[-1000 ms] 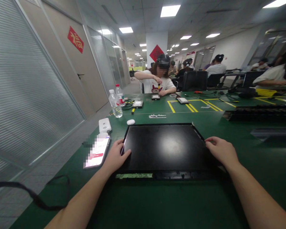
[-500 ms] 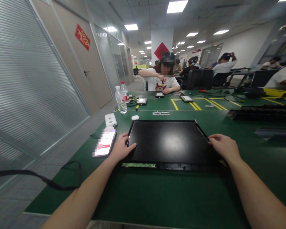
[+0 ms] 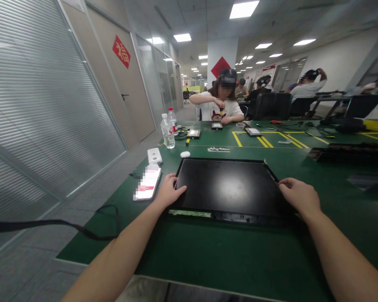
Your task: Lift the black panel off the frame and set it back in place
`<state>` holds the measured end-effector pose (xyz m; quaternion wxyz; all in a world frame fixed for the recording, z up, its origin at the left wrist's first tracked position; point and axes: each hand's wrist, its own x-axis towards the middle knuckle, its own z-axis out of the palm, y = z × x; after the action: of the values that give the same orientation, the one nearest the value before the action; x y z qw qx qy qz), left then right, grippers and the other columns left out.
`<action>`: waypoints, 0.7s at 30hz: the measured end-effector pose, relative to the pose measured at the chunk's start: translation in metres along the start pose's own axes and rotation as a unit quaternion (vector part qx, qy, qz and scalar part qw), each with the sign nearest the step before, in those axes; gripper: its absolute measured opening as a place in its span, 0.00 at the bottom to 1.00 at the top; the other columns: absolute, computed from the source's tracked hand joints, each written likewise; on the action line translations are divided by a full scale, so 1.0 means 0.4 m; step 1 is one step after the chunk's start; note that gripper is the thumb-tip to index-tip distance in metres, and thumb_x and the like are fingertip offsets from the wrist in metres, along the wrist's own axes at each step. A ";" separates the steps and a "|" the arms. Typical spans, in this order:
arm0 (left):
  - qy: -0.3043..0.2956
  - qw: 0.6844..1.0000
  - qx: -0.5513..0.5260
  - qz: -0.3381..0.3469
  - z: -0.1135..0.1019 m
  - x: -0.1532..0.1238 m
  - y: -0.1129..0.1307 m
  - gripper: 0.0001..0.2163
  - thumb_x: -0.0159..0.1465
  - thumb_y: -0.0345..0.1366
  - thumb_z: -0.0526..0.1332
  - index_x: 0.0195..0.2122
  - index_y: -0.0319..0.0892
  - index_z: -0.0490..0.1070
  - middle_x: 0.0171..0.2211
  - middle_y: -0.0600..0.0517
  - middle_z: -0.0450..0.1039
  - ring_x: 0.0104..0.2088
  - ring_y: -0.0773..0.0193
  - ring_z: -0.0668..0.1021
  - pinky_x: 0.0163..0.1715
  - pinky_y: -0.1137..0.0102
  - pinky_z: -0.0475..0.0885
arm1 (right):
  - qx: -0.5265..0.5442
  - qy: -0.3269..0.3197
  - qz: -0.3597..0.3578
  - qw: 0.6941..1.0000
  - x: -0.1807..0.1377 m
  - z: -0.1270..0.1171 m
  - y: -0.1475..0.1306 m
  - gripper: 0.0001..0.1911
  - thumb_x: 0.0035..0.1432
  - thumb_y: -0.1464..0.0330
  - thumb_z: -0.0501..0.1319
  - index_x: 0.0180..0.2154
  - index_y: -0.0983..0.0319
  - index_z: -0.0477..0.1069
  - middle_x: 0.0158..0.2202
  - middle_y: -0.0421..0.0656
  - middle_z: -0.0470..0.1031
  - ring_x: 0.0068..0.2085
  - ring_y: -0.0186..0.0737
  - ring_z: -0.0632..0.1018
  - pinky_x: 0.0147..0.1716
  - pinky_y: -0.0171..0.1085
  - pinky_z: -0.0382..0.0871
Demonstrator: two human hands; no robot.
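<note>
A black LCD panel [image 3: 227, 184] with a glossy screen lies face up on the green table, a ceiling light mirrored in it. Along its near edge runs a green circuit board strip [image 3: 190, 213]. My left hand [image 3: 170, 193] grips the panel's left edge, its thumb resting on the screen side and the other fingers at the outer side. At the right edge, my right hand [image 3: 299, 196] pinches the frame between thumb and fingers; the fingertips underneath are hidden. A phone [image 3: 148, 184] with a lit screen lies left of my left hand.
Beyond the panel are a white earbud case [image 3: 185, 154], a white device [image 3: 154, 156] and two water bottles [image 3: 168, 132]. A co-worker [image 3: 223, 98] across the table holds a screwdriver over a hard drive [image 3: 217, 126]. Long dark parts [image 3: 349, 155] lie at the right.
The whole view has shifted slightly, so the table and objects sit further right in the picture. Both hands keep their hold on the panel's sides.
</note>
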<state>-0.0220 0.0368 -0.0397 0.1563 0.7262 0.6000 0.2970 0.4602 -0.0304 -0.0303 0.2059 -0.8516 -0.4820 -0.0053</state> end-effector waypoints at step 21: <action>0.021 1.000 0.009 0.009 -0.014 0.014 -0.002 0.17 0.64 0.25 0.56 0.41 0.42 0.86 0.54 0.41 0.81 0.60 0.49 0.81 0.68 0.53 0.73 | 0.054 0.027 -0.001 0.998 0.012 0.023 0.030 0.13 0.56 0.60 0.62 0.36 0.55 0.85 0.35 0.48 0.85 0.35 0.52 0.82 0.33 0.44 0.70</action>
<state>-0.0255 0.0417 -0.0345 0.1344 0.7268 0.5991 0.3078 0.4710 -0.0285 -0.0416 0.2643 -0.8381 -0.4771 -0.0027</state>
